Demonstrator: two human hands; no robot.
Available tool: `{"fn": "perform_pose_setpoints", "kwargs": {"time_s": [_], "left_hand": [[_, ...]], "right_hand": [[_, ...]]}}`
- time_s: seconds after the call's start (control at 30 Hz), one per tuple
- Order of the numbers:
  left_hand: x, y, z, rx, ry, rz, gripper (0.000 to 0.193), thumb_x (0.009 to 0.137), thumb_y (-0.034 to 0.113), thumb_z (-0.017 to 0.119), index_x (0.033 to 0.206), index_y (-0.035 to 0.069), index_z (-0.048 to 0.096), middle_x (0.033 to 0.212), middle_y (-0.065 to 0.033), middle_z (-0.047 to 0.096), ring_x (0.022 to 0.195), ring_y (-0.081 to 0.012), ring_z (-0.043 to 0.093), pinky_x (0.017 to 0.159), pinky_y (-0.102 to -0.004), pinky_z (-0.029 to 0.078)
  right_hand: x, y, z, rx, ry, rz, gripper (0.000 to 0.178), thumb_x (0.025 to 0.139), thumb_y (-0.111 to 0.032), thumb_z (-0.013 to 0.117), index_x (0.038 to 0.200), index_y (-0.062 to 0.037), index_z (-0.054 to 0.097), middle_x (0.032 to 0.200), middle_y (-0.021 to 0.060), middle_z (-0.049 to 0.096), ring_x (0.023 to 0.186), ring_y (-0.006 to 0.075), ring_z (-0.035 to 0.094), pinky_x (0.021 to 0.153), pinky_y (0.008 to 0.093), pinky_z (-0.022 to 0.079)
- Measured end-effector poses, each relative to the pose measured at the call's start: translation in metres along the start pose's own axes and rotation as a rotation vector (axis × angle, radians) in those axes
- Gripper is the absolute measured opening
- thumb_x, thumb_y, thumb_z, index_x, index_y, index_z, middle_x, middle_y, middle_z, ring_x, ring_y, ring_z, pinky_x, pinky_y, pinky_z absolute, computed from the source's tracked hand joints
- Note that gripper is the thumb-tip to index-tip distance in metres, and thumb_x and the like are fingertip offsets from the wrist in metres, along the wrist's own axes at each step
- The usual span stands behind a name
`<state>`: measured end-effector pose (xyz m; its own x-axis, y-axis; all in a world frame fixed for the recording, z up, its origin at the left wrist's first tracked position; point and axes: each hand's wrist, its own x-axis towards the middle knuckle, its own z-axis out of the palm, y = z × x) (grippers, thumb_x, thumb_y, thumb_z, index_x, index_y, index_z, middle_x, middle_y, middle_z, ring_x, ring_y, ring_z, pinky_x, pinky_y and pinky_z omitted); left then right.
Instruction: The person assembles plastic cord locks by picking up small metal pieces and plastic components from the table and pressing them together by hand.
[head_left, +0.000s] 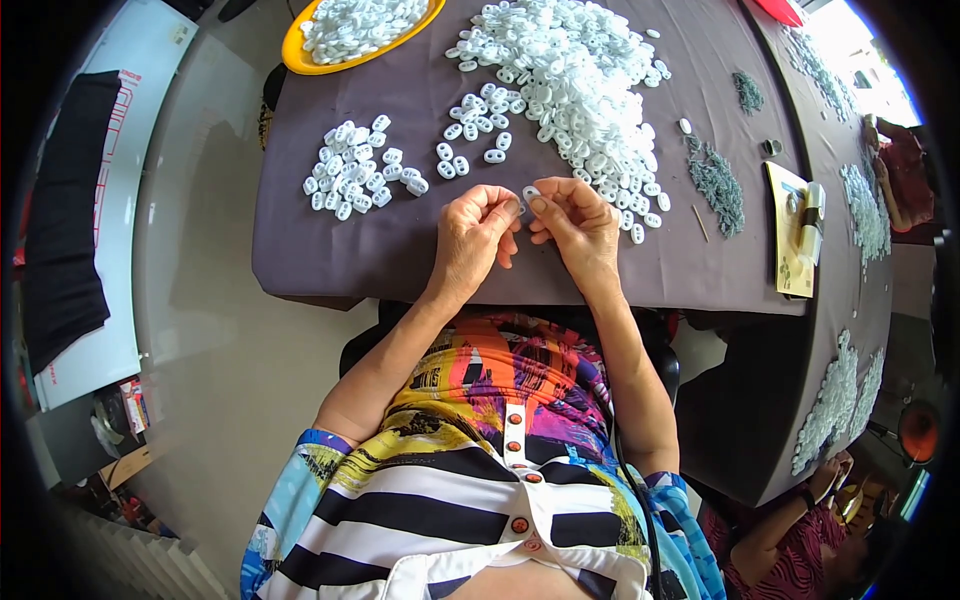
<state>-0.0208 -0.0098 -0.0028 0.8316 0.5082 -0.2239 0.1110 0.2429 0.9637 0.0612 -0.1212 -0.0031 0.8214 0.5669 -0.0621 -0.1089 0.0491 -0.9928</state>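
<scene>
Above the front edge of the table, my two hands meet almost fingertip to fingertip. In my right hand point(578, 225), thumb and forefinger pinch a small white oval piece point(530, 192) with holes in it. The fingers of my left hand point(475, 235) are pinched together right beside that piece; whatever they hold is too small to make out. Similar white oval pieces lie in a group point(347, 170) left of my hands, a smaller scatter point(495, 156) just beyond them, and a large heap point(575, 80) farther back, trailing down toward my right hand.
Small grey-green parts point(715, 185) lie to the right, with a thin stick point(701, 223) beside them. A yellow bowl point(292, 55) of white pieces stands at the far left. A yellow card point(790, 260) lies at the right edge. Another person point(770, 550) sits at the lower right.
</scene>
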Motion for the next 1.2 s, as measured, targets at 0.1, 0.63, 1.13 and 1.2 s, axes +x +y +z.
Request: {"fn": "perform_pose_setpoints", "kwargs": {"time_s": [0.1,0.63,1.13,1.2], "left_hand": [[0.0009,-0.0001,-0.0007,-0.012,0.002,-0.003,0.016,0.088,0.014,0.056,0.089,-0.002,0.06,0.066,-0.0035,0.057,0.045,-0.0061,0.051,0.037,-0.0191,0.041],[0.0062,-0.0015,-0.0039,-0.117,-0.004,-0.062,0.015,0.087,0.012,0.058,0.087,-0.003,0.06,0.067,-0.0055,0.06,0.046,-0.0071,0.052,0.037,-0.0197,0.043],[0.0073,-0.0012,-0.0064,-0.244,-0.099,-0.104,0.013,0.088,0.006,0.054,0.091,-0.006,0.057,0.074,-0.0123,0.064,0.057,-0.0153,0.064,0.045,-0.0242,0.053],[0.0063,-0.0009,-0.0046,-0.219,-0.089,-0.086,0.013,0.088,0.007,0.055,0.09,-0.006,0.057,0.074,-0.0121,0.064,0.056,-0.0146,0.063,0.044,-0.0241,0.053]], "right_hand": [[-0.0008,0.001,0.0024,-0.081,-0.008,0.023,0.013,0.083,-0.004,0.063,0.095,-0.001,0.062,0.075,0.0006,0.063,0.061,0.0038,0.056,0.054,0.0179,0.049],[0.0028,0.0034,0.0041,-0.17,-0.015,-0.005,0.013,0.083,-0.006,0.062,0.095,-0.0003,0.065,0.072,0.003,0.066,0.064,0.0053,0.059,0.055,0.0204,0.05],[0.0007,0.0066,0.004,-0.096,-0.026,-0.001,0.018,0.083,0.0,0.061,0.101,-0.0013,0.062,0.079,0.0013,0.065,0.069,0.0045,0.059,0.057,0.0184,0.049],[-0.0003,0.0057,0.0038,-0.099,-0.032,-0.008,0.018,0.083,0.0,0.06,0.101,-0.0011,0.062,0.079,0.0013,0.065,0.069,0.0047,0.059,0.058,0.0185,0.049]]}}
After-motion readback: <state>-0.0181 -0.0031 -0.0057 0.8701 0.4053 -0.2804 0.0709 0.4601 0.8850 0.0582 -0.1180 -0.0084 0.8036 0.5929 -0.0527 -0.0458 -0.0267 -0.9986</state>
